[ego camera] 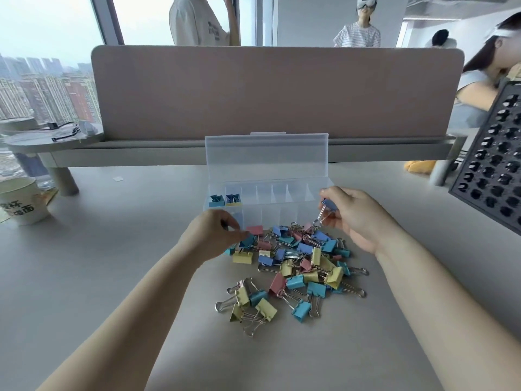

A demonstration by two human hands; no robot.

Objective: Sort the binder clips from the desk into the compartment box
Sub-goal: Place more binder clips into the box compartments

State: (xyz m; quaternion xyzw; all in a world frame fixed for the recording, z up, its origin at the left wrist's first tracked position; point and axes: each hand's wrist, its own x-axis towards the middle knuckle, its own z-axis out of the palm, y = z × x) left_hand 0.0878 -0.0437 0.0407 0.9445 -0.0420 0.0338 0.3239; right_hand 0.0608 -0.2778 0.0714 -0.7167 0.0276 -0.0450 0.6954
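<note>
A pile of binder clips [298,266] in blue, teal, yellow and pink lies on the grey desk in front of a clear compartment box [284,193] with its lid up. Two left rear compartments hold clips [225,200]. My right hand [352,215] is raised over the pile's far right, pinching a dark blue clip [328,206] with its wire handles hanging down. My left hand [217,232] rests at the pile's left edge, fingertips closed on a teal clip [247,240] that touches the pile.
A paper cup [22,201] stands at the far left. A black perforated panel [493,165] leans in at the right. A pink desk divider [276,91] rises behind the box, with people beyond it. A monitor riser [56,142] sits at back left.
</note>
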